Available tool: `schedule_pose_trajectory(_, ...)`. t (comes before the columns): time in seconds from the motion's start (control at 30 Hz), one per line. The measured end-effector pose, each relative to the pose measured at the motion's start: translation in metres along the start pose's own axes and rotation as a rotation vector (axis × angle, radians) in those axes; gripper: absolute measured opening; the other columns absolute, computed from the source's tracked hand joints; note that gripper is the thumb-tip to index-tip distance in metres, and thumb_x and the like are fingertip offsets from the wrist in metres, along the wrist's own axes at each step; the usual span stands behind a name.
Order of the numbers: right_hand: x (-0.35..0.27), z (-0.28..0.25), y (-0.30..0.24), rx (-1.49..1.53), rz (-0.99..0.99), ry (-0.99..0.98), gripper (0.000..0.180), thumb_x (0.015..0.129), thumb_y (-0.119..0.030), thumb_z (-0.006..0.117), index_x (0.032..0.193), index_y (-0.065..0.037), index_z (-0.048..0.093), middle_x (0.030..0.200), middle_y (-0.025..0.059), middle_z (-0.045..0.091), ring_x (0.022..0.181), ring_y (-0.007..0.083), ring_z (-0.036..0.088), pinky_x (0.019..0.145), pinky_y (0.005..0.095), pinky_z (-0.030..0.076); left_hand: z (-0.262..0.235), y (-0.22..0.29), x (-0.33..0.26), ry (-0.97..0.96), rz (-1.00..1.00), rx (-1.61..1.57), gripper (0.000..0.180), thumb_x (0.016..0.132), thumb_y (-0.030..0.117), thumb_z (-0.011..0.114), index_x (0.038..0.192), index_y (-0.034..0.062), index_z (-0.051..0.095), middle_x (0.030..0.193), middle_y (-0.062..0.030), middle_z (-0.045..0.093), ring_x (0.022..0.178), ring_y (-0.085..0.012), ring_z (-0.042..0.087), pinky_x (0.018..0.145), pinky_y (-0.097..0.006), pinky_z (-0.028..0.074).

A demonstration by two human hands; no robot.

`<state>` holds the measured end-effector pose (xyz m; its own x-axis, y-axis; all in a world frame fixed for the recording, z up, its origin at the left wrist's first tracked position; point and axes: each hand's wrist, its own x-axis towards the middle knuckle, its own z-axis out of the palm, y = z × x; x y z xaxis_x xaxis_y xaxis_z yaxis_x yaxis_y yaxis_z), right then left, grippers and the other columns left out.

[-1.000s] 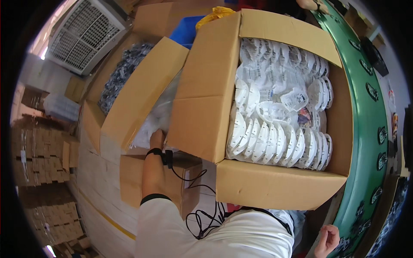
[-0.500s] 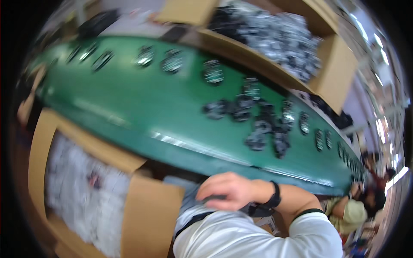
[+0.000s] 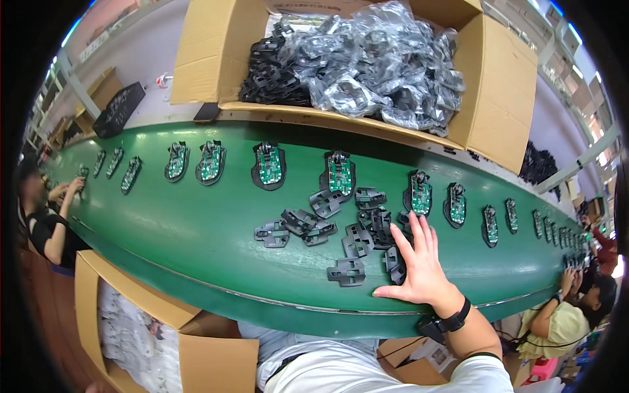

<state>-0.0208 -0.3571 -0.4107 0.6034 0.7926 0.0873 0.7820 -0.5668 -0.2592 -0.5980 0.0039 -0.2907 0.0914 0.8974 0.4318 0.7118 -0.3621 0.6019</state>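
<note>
My right hand [image 3: 420, 265], a black watch on its wrist, reaches over the green belt with fingers and thumb spread. Its fingertips lie at the right side of a loose pile of black plastic brackets [image 3: 358, 240]; some of these are partly hidden behind the hand. One bracket [image 3: 346, 272] lies nearest to the thumb, on its left. Just past the fingertips sits a green circuit board in a dark oval base [image 3: 420, 193]. Another such board [image 3: 338, 172] stands behind the pile, with a bracket [image 3: 325, 204] at its lower edge. My left hand is out of view.
More boards [image 3: 268, 166] form a row along the green belt [image 3: 196, 223]. Behind it, an open carton [image 3: 508, 85] holds bagged and loose black parts. At the near left stands a carton [image 3: 219, 357] of white wrapped items. People sit at both ends [image 3: 557, 321].
My right hand has moved from close to my waist, where a dark piece showed at its fingers, forward to the bracket pile, and its fingers have spread. The view has turned and sharpened.
</note>
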Motion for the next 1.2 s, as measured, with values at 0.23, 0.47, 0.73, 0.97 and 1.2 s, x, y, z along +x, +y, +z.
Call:
schedule_pose_trajectory(0.23,0.006,0.005,0.010,0.163,-0.122,0.037,0.118,0.064,-0.071,0.081,0.157,-0.014,0.036,0.158,0.0331,0.024,0.138,0.0520,0.036,0.114,0.0613,0.028,0.264,0.261,0.002,-0.912,1.256,-0.004,0.094,0.067,0.063,0.084,0.140,0.0099,0.057,0.151,-0.0229,0.045,0.140,-0.0504,0.037,0.113,-0.062,0.032)
schedule_pose_trajectory(0.47,0.020,-0.005,0.005,0.047,-0.190,0.044,0.110,0.066,-0.071,0.079,0.155,-0.019,0.041,0.160,0.0305,0.023,0.141,0.0536,0.031,0.114,0.0664,0.025,0.407,0.305,-0.050,-1.128,1.312,0.014,0.132,0.053,0.080,0.082,0.159,0.0163,0.034,0.164,-0.0305,0.014,0.149,-0.0561,0.017,0.114,-0.073,0.022)
schedule_pose_trajectory(0.73,0.023,0.019,-0.014,0.209,-0.215,0.016,0.101,0.069,-0.063,0.079,0.152,-0.017,0.046,0.156,0.0305,0.032,0.139,0.0545,0.035,0.109,0.0755,0.026,0.397,0.287,-0.101,-0.896,1.338,-0.326,0.101,0.065,0.067,0.083,0.146,0.0139,0.053,0.148,-0.0263,0.045,0.126,-0.0449,0.053,0.104,-0.058,0.042)
schedule_pose_trajectory(0.97,0.022,0.032,-0.043,0.377,-0.151,0.228,0.080,0.072,-0.042,0.082,0.142,-0.013,0.056,0.144,0.0219,0.047,0.130,0.0429,0.048,0.109,0.0696,0.033,0.401,0.282,-0.106,-0.771,1.141,-0.522,0.071,0.065,0.032,0.092,0.128,0.0119,0.067,0.131,-0.0153,0.059,0.094,-0.0272,0.068,0.078,-0.039,0.058)
schedule_pose_trajectory(1.2,0.037,0.016,-0.044,0.327,-0.125,0.210,0.082,0.066,-0.031,0.084,0.141,-0.011,0.056,0.128,0.0153,0.053,0.117,0.0370,0.052,0.105,0.0518,0.041,0.391,0.310,-0.080,-0.982,1.087,-0.282,0.070,0.067,0.044,0.090,0.125,0.0110,0.068,0.126,-0.0144,0.061,0.086,-0.0294,0.072,0.070,-0.040,0.061)
